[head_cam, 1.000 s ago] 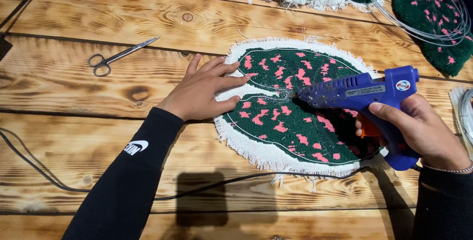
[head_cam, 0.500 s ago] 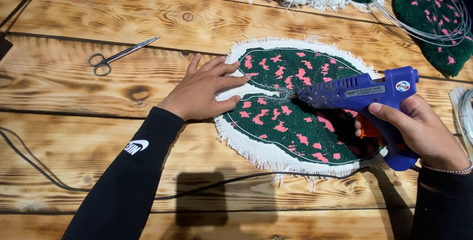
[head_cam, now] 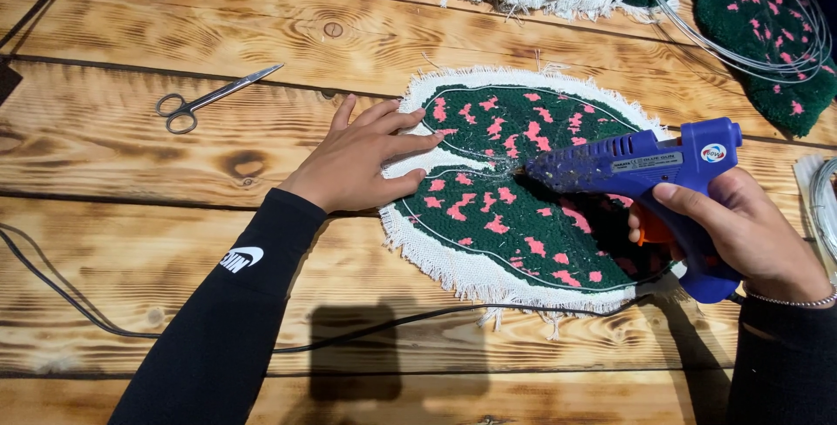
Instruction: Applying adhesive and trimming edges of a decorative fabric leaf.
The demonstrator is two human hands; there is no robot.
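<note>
A blue glue gun (head_cam: 649, 176) is clamped in the right hand (head_cam: 741, 233), nozzle touching the middle of a green tufted piece (head_cam: 523, 194) with pink flecks and a frayed white border. It's pinned flat at its left edge by the open left hand (head_cam: 362, 159). Everything's laid on a scorched plank table (head_cam: 174, 242) (scissors (head_cam: 209, 98) well off left, more tufted pieces (head_cam: 758, 15) up top).

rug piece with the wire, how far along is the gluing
Done: a thin wire already lies along the outline of the green and pink tufted piece. In hand: the right hand holds the blue glue gun, nozzle at the central notch, while the left hand presses the white fringe edge flat. Left: how much wire is glued cannot be told.
</note>
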